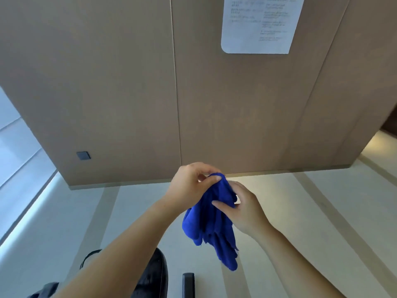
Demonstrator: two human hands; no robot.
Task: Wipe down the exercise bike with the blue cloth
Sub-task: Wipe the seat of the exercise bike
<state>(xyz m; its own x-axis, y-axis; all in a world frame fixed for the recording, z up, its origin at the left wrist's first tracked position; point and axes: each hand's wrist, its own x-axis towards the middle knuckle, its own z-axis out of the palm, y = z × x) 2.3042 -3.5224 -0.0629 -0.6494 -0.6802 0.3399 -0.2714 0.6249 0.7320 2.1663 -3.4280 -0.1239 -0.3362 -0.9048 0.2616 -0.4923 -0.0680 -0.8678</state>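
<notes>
A bright blue cloth (211, 220) hangs bunched in mid-air in front of me. My left hand (190, 182) pinches its top between thumb and fingers. My right hand (242, 208) grips the cloth's right side lower down, thumb laid across the fabric. The loose end of the cloth dangles below both hands. Black parts of the exercise bike (154, 274) show at the bottom edge under my left forearm, with a black handle end (188, 283) beside them. Most of the bike is out of view.
A tan panelled wall (129, 93) stands ahead with a white printed notice (260, 22) at the top and a small dark switch plate (83, 155). Pale striped floor (322, 211) lies below. Bright window glass (19, 160) runs along the left.
</notes>
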